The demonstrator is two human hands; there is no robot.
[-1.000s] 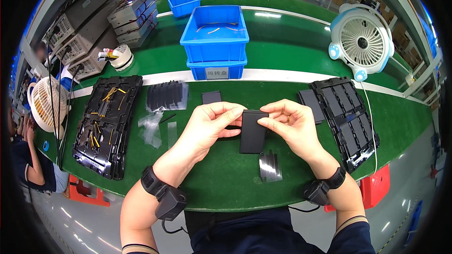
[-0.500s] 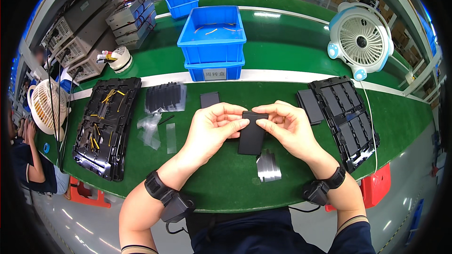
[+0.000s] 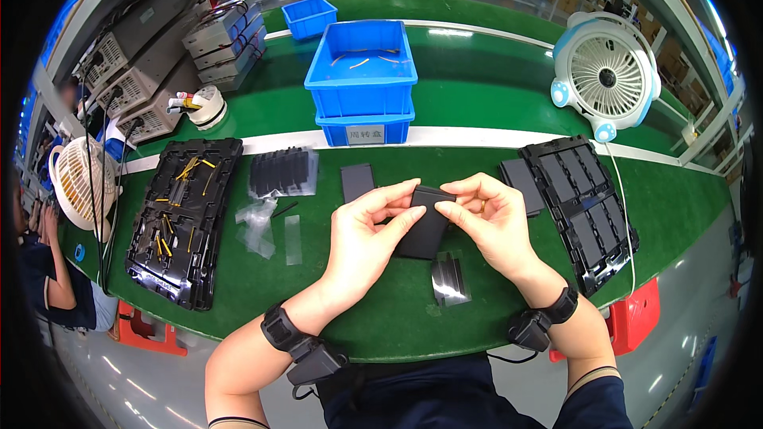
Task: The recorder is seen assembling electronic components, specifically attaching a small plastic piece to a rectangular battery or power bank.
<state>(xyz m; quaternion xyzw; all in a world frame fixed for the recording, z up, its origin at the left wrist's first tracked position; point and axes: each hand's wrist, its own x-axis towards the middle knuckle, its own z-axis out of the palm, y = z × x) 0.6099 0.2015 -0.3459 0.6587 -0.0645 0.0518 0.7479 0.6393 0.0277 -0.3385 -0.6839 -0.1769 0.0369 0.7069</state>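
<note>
A flat black rectangular block (image 3: 423, 234) is held in front of me over the green table, tilted slightly. My left hand (image 3: 367, 226) pinches its upper left edge between thumb and fingers. At its upper right corner, my right hand (image 3: 486, 218) grips with thumb and forefinger. Just below the block lies a clear sheet with black strips (image 3: 450, 280). Another black block (image 3: 358, 182) rests behind my left hand. Farther left are a stack of black strips on clear film (image 3: 280, 172), crumpled clear film (image 3: 256, 226) and a narrow clear strip (image 3: 293, 240).
A black tray (image 3: 184, 222) with yellow-ended pieces lies left; a tray of black blocks (image 3: 576, 206) lies right, beside loose blocks (image 3: 521, 187). Stacked blue bins (image 3: 362, 99) stand at centre back. A white fan (image 3: 607, 78) stands back right, its cable running forward. Another person (image 3: 60, 270) sits far left.
The block has tilted, its top leaning to the right. My left fingers have shifted along its upper edge, and the view has moved slightly.
</note>
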